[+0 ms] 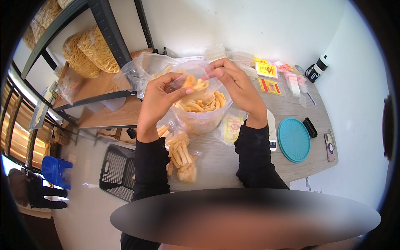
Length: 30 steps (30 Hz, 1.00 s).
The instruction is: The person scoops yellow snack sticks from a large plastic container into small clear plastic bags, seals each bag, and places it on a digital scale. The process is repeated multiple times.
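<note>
Over a clear round tub [198,123] of pale yellow snack sticks [198,106], a small clear plastic bag [201,86] with some sticks in it is held up between my hands. My left hand [163,95] pinches one side of its top between thumb and fingers. On the other side, my right hand [238,85] grips the bag's edge with its fingertips. Filled clear bags of sticks [180,152] lie on the table beside my left forearm. A flat clear bag with a yellow label [232,129] rests by my right wrist.
A large clear bag [139,71] stands behind the tub. Right of it are a white scale [272,131], a teal lid [294,139], a phone [330,148], yellow packets [266,70] and a bottle [318,68]. A dark basket [118,171] and shelving [110,35] are at left.
</note>
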Available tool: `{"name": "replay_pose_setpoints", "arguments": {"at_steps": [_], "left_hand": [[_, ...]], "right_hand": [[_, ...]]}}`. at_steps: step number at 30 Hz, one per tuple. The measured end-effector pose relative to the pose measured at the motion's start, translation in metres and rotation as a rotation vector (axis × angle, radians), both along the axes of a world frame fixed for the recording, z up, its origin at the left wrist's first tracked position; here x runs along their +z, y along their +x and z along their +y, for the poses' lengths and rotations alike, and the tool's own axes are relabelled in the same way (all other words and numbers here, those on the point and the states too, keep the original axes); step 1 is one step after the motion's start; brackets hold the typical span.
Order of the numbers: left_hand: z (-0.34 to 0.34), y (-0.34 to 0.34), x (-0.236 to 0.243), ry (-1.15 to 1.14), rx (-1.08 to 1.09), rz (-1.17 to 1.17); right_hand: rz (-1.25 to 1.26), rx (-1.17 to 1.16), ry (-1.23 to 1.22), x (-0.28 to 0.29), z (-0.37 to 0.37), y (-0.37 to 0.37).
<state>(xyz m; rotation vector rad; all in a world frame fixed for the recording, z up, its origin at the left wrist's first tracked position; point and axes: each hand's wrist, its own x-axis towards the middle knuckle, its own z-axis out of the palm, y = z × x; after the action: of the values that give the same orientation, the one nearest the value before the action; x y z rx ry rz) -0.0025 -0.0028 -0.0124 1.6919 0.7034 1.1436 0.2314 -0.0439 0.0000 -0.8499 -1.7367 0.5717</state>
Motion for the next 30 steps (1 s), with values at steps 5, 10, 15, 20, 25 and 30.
{"name": "replay_pose_setpoints", "arguments": {"at_steps": [5,10,15,20,25,30], "left_hand": [[0.002,-0.006,0.002,-0.013,0.004,-0.020],[0.003,-0.021,0.007,-0.021,0.075,-0.028],[0.007,-0.044,0.011,-0.003,0.241,-0.088],[0.004,-0.064,0.014,0.031,0.198,-0.090],[0.001,-0.069,0.016,0.014,0.148,-0.066],[0.000,-0.067,0.016,0.029,0.099,-0.102]], "right_hand": [[-0.089,-0.114,0.175,0.004,-0.006,-0.009],[0.282,-0.064,0.038,0.002,0.007,-0.021],[-0.284,-0.126,-0.139,0.009,0.041,-0.018],[-0.927,0.032,-0.035,-0.011,0.061,-0.041],[-1.085,0.085,0.028,-0.025,0.066,-0.056],[-0.951,-0.117,-0.041,-0.015,0.060,-0.052]]}}
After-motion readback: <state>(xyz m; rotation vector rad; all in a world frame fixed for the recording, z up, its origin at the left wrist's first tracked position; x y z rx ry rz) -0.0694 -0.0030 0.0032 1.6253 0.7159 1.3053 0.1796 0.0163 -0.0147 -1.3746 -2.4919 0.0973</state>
